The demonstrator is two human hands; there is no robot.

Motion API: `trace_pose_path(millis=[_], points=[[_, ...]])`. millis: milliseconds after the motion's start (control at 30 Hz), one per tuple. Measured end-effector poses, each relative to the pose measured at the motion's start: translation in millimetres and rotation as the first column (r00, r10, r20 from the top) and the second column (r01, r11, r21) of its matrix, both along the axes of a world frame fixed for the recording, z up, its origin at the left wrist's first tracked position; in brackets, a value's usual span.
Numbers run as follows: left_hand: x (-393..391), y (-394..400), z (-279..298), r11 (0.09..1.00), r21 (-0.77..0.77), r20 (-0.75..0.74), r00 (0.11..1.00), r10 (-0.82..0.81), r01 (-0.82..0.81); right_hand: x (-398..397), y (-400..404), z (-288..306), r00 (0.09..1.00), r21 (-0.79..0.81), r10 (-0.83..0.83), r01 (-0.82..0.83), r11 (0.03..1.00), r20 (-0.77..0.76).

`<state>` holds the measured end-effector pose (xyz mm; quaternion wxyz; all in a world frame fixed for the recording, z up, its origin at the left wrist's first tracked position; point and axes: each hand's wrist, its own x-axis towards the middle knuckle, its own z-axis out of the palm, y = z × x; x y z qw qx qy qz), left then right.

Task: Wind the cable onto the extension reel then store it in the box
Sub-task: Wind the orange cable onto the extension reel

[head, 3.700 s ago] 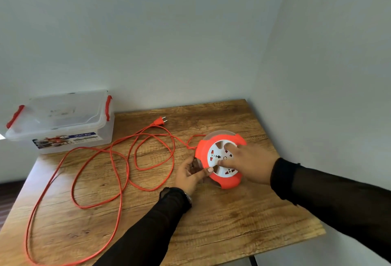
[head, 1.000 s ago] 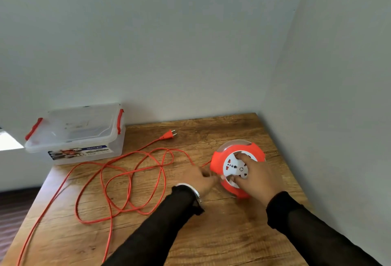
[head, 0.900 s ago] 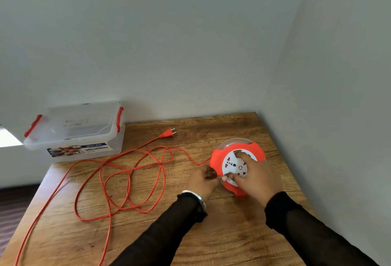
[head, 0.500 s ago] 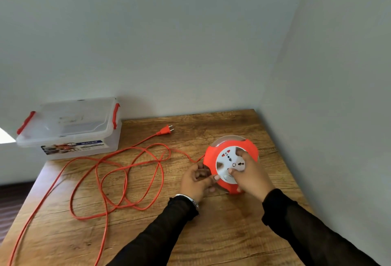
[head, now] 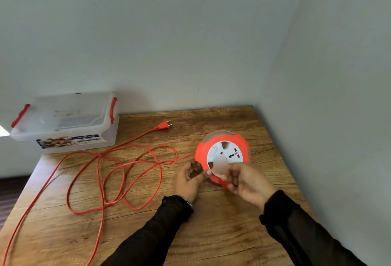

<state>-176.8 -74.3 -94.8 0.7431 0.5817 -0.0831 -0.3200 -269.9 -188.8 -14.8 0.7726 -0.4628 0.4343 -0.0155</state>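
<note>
So the person's right hand [head: 246, 178] is sitting on the near side of the orange extension reel [head: 222, 155], fingers [head: 231, 182] curled over its near rim and white socket face, gripping it. The left hand [head: 188, 178] is cupping the reel's left edge right where the cable [head: 127, 162] is coming out; those fingers are bent around that spot, but I can't tell if they're actually pinching the cable.

The reel is sitting toward the desk's [head: 222, 234] far right corner, tilted up a bit. The cable is trailing left from it in loose overlapping loops across the middle of the desk, one strand running off the near left edge. Its plug [head: 163, 125] is lying near the far edge, well apart from the reel.

The clear box [head: 63, 122] with red latches is sitting at the far left corner, lid on; can't make out anything inside.

Wooden desk, pushed into a corner of plain grey walls.
</note>
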Motion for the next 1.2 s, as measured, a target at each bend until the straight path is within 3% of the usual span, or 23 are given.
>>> trace_pose_path(millis=[33, 67, 100, 133, 167, 200, 233, 333, 467, 533, 633, 733, 900, 967, 1067, 1133, 1200], points=[[0.4, 0.8, -0.7, 1.0, -0.03, 0.005, 1.0, -0.002, 0.002, -6.6, -2.8, 0.3, 0.997, -0.17, 0.07, -0.076, 0.982, -0.043], [0.5, 1.4, -0.5, 0.998, -0.056, 0.005, 1.0, -0.011, 0.012, -14.2, -5.9, 0.8, 0.985, -0.407, 0.141, -0.171, 0.897, -0.104], [0.5, 1.7, 0.1, 0.997, -0.069, 0.002, 1.0, -0.028, 0.028, -21.1, -10.6, -0.3, 0.957, -0.675, 0.203, -0.289, 0.678, -0.207], [0.4, 1.9, 0.6, 0.997, -0.068, 0.005, 0.999, -0.045, 0.046, -27.4, -16.5, -1.1, 0.906, -0.855, 0.258, -0.409, 0.319, -0.337], [0.5, 2.6, 1.1, 0.997, -0.052, 0.025, 0.998, -0.063, 0.064, -30.6, -23.1, -1.0, 0.83, -0.877, 0.308, -0.479, -0.035, -0.465], [0.4, 3.2, 1.8, 0.996, -0.033, 0.051, 0.995, -0.086, 0.088, -31.0, -28.7, 2.3, 0.74, -0.812, 0.335, -0.518, -0.269, -0.583], [0.2, 3.6, 2.3, 0.993, -0.021, 0.068, 0.992, -0.111, 0.112, -28.6, -32.7, 7.7, 0.64, -0.724, 0.346, -0.559, -0.403, -0.686], [-1.0, 5.7, 3.9, 0.99, 0.0, 0.072, 0.987, -0.143, 0.144, -15.9, -38.0, 19.7, 0.387, -0.495, 0.312, -0.617, -0.612, -0.868], [-0.3, 7.0, 6.9, 0.988, 0.06, 0.061, 0.988, -0.145, 0.141, 5.2, -33.4, 21.1, 0.189, -0.27, 0.195, -0.596, -0.756, -0.962], [0.2, 7.7, 8.4, 0.988, 0.08, 0.044, 0.989, -0.138, 0.134, 16.2, -32.8, 24.0, 0.133, -0.211, 0.165, -0.572, -0.793, -0.977], [0.7, 6.7, 11.1, 0.989, 0.083, 0.003, 0.992, -0.124, 0.124, 24.5, -39.7, 25.2, 0.16, -0.225, 0.166, -0.492, -0.841, -0.973], [-0.5, 6.1, 12.4, 0.993, 0.05, -0.021, 0.995, -0.101, 0.102, 20.6, -46.4, 16.7, 0.264, -0.323, 0.212, -0.512, -0.796, -0.941], [-8.0, 5.8, 12.2, 0.997, -0.07, -0.097, 0.994, -0.051, 0.044, 18.6, -46.4, 5.6, 0.55, -0.607, 0.264, -0.666, -0.432, -0.792], [-11.3, 5.0, 12.5, 0.993, -0.114, -0.171, 0.985, -0.007, -0.013, 19.8, -38.9, -0.2, 0.638, -0.694, 0.28, -0.687, -0.214, -0.717], [-13.7, 4.1, 10.0, 0.988, -0.125, -0.231, 0.971, 0.056, -0.087, 22.0, -29.4, -3.7, 0.743, -0.721, 0.322, -0.66, 0.211, -0.586], [-13.6, 3.5, 8.3, 0.985, -0.138, -0.262, 0.963, 0.064, -0.103, 24.5, -25.1, -3.8, 0.836, -0.63, 0.32, -0.546, 0.552, -0.445], [-12.9, 2.8, 7.1, 0.983, -0.152, -0.27, 0.961, 0.055, -0.099, 24.7, -22.5, -4.1, 0.901, -0.463, 0.278, -0.413, 0.784, -0.334]])
